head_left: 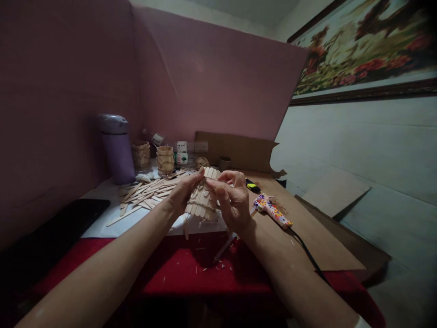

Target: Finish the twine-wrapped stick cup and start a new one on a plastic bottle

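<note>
A small cup made of wooden craft sticks [201, 206], trimmed with rope-like bands, is held tilted above the front of the table. My left hand [186, 189] is closed around its left side, thumb near the upper rim. On the right, my right hand [234, 196] has its thumb and forefinger pinched against the cup's upper part; whether a small piece sits between those fingertips I cannot tell. Loose craft sticks [146, 193] lie in a heap just left of the cup. A flower-patterned glue gun [273, 212] rests to the right of my right hand.
A purple bottle [118, 150] stands at the back left, beside two finished-looking stick cups [165, 160]. A yellow-and-black cutter [252, 185] lies on the cardboard sheet [317, 241]. The glue gun's black cord [307, 255] runs off the front edge. Scraps dot the red cloth [164, 269].
</note>
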{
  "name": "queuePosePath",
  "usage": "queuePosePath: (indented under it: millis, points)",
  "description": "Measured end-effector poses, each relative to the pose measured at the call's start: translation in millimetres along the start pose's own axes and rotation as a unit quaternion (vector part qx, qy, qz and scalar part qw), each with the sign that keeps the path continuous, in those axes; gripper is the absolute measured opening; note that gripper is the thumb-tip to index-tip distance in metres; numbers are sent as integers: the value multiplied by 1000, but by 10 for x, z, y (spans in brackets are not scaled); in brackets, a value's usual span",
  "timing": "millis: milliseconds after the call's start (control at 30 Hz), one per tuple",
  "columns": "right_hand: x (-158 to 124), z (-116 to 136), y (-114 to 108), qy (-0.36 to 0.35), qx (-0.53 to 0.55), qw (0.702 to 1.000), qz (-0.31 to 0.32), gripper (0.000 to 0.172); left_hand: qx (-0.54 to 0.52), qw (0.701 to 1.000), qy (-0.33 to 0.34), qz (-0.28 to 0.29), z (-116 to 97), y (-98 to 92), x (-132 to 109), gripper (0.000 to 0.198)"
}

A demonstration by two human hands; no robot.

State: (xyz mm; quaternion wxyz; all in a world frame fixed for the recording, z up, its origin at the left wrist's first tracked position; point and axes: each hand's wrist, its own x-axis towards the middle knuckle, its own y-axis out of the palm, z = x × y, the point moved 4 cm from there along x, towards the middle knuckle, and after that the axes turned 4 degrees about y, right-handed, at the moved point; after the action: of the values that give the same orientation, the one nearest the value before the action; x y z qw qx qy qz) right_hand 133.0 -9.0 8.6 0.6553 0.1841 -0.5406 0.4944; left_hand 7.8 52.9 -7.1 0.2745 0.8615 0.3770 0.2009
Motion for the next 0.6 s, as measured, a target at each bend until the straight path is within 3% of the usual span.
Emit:
queuePosePath:
  millis: [133,400,600]
  points:
    - [0,-28,5,14,-8,1000,-16,35,14,999,-16,-29,39,-3,-6,39]
    - [12,-49,2,62,89,993,-41,37,37,997,43,-47,-14,-41,15,34]
    - [29,-50,-7,87,74,990,-85,10,74,993,83,-30,-26,9,7,37]
